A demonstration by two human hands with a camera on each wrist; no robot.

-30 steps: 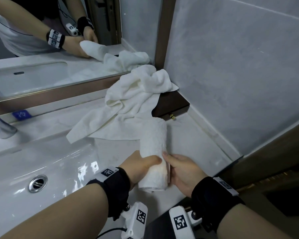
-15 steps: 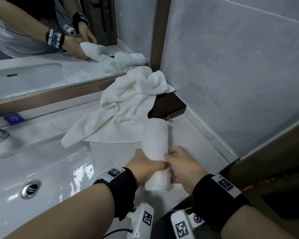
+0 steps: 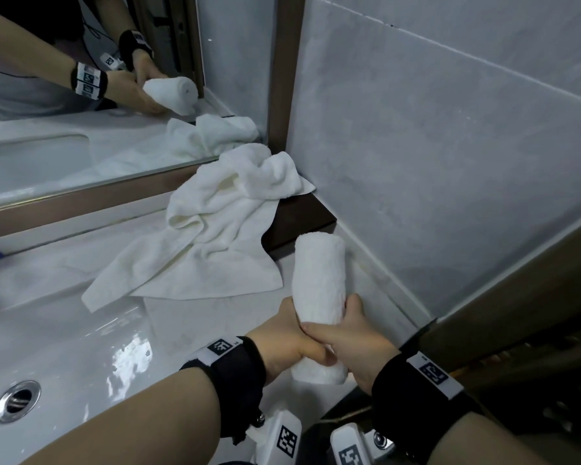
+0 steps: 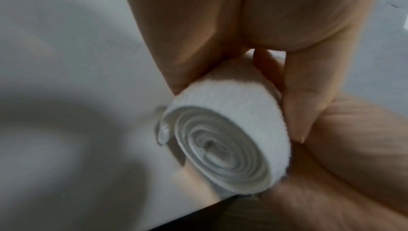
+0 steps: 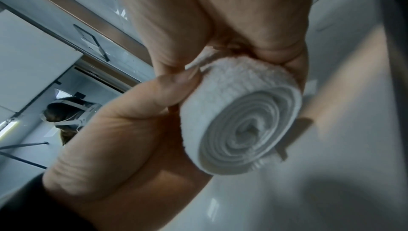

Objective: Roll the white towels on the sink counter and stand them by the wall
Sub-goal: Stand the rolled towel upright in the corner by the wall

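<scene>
A tightly rolled white towel (image 3: 319, 283) is held above the counter's right end, its far end tilted up toward the wall. My left hand (image 3: 291, 337) grips it from the left and my right hand (image 3: 353, 337) from the right, fingers curled round its near part. The roll's spiral end (image 4: 223, 149) fills the left wrist view and shows again as the roll's end (image 5: 245, 133) in the right wrist view. A loose, crumpled white towel (image 3: 215, 236) lies on the counter against the mirror corner, apart from the roll.
The white basin (image 3: 64, 357) with its metal drain (image 3: 17, 399) lies to the left. A mirror (image 3: 81, 129) runs along the back. A grey tiled wall (image 3: 433, 146) bounds the right side, with a dark brown ledge (image 3: 299, 219) in the corner.
Both hands have lifted the rolled towel off the counter and carried it right, toward the side wall, its far end now raised. The loose towel has not moved.
</scene>
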